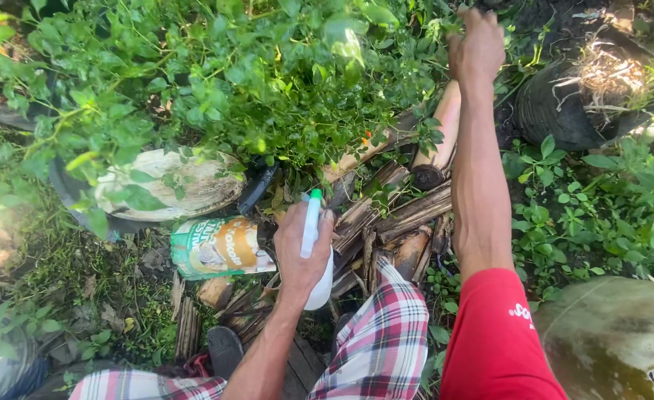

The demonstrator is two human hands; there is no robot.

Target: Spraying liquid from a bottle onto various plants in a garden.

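1. Below the leafy bush (216, 81), the left hand (301, 248) wraps its fingers around a white spray bottle (313, 244), nozzle aimed upward at the foliage.
2. The right hand (476, 46) reaches into the leaves, fingers curled among stems, apparently parting them.

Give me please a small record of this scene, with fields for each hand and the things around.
left hand: left hand holds a white spray bottle with green tip
right hand: right hand reaches up into the leafy green plant
near left hand: green and white bag lying on the ground
below hands: pile of dry brown stalks
right side: black grow bag
clothing: plaid shorts, red sleeve
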